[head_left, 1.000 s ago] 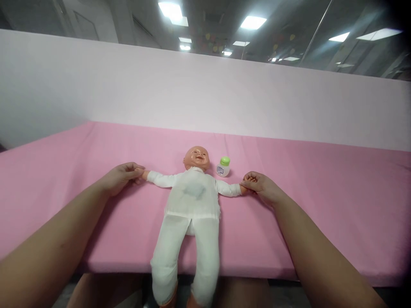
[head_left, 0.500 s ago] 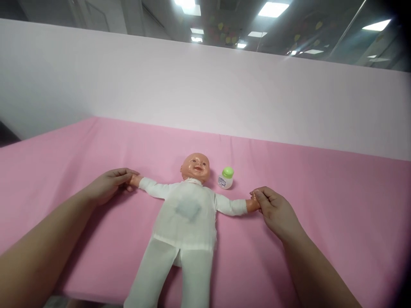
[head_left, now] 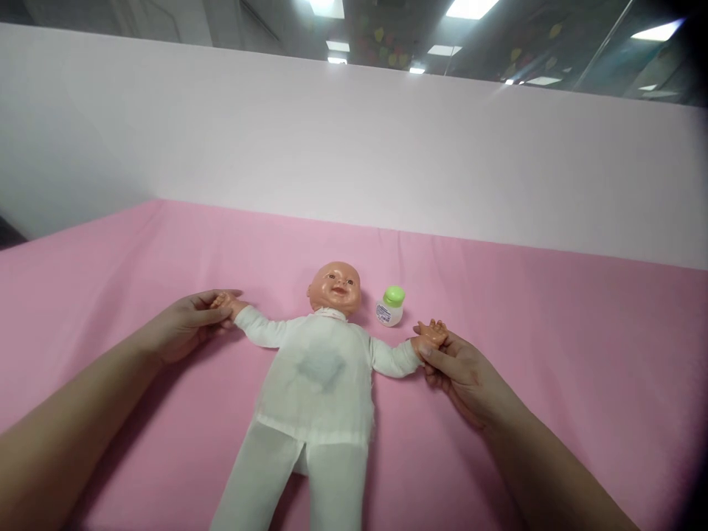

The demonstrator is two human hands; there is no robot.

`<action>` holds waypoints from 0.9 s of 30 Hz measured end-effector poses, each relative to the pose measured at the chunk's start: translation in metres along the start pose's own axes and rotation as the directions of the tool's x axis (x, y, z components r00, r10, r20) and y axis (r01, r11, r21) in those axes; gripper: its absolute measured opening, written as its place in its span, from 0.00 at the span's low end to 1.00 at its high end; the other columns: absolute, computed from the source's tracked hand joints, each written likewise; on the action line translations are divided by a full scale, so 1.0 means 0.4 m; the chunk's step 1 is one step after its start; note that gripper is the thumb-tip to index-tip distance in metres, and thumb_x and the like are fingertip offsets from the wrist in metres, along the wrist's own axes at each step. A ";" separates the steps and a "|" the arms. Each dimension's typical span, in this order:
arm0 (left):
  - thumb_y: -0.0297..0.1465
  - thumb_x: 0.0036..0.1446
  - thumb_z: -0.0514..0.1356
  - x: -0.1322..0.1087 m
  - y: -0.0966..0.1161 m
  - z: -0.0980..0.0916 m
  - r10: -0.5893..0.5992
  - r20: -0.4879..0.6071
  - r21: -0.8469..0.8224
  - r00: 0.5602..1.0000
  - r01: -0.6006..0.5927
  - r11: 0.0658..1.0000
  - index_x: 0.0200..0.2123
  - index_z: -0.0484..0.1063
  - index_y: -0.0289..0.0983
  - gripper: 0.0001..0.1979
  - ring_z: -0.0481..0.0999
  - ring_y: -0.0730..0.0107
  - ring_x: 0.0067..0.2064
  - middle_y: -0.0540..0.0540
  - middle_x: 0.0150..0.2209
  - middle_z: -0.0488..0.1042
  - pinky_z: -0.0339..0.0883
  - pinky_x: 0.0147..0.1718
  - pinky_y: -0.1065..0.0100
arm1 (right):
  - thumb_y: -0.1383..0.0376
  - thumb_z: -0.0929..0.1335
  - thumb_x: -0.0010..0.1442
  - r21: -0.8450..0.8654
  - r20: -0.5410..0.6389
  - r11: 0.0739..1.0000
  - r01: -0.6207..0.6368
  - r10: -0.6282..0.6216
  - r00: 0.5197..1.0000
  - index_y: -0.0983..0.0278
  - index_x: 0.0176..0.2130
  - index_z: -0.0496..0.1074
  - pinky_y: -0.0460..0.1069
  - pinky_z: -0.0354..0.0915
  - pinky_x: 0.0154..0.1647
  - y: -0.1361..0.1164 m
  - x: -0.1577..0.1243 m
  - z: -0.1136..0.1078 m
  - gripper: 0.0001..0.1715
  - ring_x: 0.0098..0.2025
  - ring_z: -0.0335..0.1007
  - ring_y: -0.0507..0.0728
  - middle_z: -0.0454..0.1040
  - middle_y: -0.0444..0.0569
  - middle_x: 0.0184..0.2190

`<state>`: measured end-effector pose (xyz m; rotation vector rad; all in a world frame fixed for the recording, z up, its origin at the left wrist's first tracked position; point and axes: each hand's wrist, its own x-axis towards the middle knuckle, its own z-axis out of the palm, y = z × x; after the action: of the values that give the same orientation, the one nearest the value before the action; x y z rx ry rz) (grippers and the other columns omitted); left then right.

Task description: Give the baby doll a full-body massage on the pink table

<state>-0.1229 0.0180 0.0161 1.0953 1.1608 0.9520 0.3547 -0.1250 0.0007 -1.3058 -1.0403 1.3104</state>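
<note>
A baby doll (head_left: 318,376) in a white cloth top and trousers lies on its back, head toward the far side, arms spread wide. My left hand (head_left: 191,321) is closed on the doll's hand at the left, thumb over its wrist. On the other side, my right hand (head_left: 459,372) grips the doll's other wrist, whose small fingers show above my thumb. Beside the doll's head stands a small clear bottle (head_left: 389,313) with a green cap and a printed label. The doll's feet are beyond the bottom of the view.
Pink cloth (head_left: 553,369) covers the surface under the doll. A pale wall (head_left: 354,147) rises behind it, with dark glass (head_left: 409,37) reflecting ceiling lights above.
My right hand has shifted slightly left and turned, its grip now at the doll's wrist. More of both doll hands shows. The bottle stays in place.
</note>
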 end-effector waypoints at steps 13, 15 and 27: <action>0.45 0.54 0.73 -0.001 -0.041 0.082 0.201 0.042 0.155 0.979 -0.205 0.966 0.42 0.73 0.39 0.20 0.74 0.67 0.29 0.47 0.30 0.75 0.67 0.28 0.69 | 0.52 0.81 0.53 0.087 -0.133 0.996 -0.020 0.031 0.991 0.63 0.51 0.70 0.50 0.77 0.43 0.027 0.046 0.001 0.34 0.32 0.72 0.51 0.75 0.46 0.35; 0.44 0.53 0.73 0.002 -0.021 0.082 0.226 0.007 0.092 0.974 -0.225 0.970 0.39 0.71 0.38 0.20 0.75 0.67 0.31 0.47 0.31 0.75 0.70 0.30 0.67 | 0.51 0.80 0.54 0.026 -0.133 0.998 0.051 -0.047 0.990 0.64 0.48 0.71 0.52 0.77 0.45 0.013 0.038 0.015 0.31 0.33 0.74 0.53 0.75 0.48 0.34; 0.27 0.54 0.63 -0.173 0.012 0.295 0.602 0.676 0.387 0.425 -0.900 0.200 0.49 0.76 0.40 0.18 0.76 0.62 0.39 0.42 0.41 0.78 0.72 0.39 0.62 | 0.70 0.68 0.58 -0.679 0.630 0.007 0.735 -0.508 0.587 0.61 0.46 0.74 0.53 0.70 0.48 -0.065 -0.063 0.234 0.15 0.45 0.71 0.58 0.74 0.51 0.46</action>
<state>-0.0179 -0.0659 0.0416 2.6185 0.5221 0.9243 0.2619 -0.1398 0.0357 -1.0924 -2.4167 -0.0452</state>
